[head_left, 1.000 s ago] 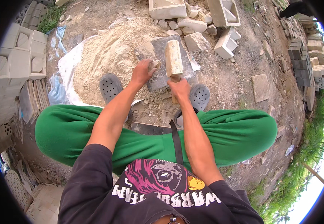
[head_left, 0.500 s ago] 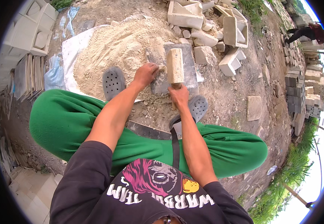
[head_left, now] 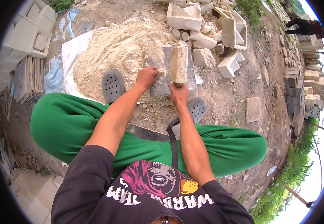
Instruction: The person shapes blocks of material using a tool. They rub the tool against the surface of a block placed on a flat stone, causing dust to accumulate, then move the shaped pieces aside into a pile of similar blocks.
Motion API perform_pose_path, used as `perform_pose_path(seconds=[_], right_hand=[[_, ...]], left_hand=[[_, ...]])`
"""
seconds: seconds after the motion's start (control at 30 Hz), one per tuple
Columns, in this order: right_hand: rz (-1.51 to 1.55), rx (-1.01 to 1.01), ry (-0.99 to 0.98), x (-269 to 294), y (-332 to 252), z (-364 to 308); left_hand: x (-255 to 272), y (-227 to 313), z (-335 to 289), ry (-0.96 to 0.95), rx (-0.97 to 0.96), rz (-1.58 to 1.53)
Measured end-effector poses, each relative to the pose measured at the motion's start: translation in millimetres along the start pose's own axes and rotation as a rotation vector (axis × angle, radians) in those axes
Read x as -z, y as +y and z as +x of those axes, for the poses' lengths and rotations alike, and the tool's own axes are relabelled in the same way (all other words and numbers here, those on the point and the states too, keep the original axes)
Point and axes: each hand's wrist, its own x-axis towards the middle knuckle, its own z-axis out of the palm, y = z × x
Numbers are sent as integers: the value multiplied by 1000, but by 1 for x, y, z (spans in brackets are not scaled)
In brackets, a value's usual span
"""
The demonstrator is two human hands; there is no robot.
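Note:
My right hand (head_left: 179, 93) is wrapped round the short handle of a wooden mallet (head_left: 178, 65), whose pale, worn, block-shaped head is raised over a dark flat slab (head_left: 164, 90). At the slab's left part, my left hand (head_left: 146, 77) is closed, its fingertips at a small pale stone chunk (head_left: 161, 71). Crumbs and dust cover much of the slab around that chunk. The mallet head is close to the right of the chunk, apart from it. It hides part of the slab's right side.
A heap of pale crushed powder (head_left: 113, 50) lies on a white sheet (head_left: 71, 56). Broken pale blocks (head_left: 184, 16) are piled beyond the slab. My grey clogs (head_left: 113, 86) flank the work. Stacked grey blocks (head_left: 293, 89) stand at right; a person (head_left: 305, 28) is far right.
The mallet head appears slightly larger and tilted a little differently, still in my right hand. My left hand stays at the chunk. The whole view has shifted slightly.

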Motion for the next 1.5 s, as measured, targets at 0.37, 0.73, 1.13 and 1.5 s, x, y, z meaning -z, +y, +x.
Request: perform_pose_path(seconds=[0.37,0.73,1.13,1.5], right_hand=[[-56,-130,-130,4,-13,-4],[-111,-65,-208,-1,-9,-9],[-17,120,-57,3,-21,-11],[90,121,26,6,-42,-12]], left_hand=[[-2,1,-1,-9,28,-29],[-9,-8,-3,53,-21,-1],[-6,-1,-1,45,13,-28],[-11,-3,-6,33,77,-51]])
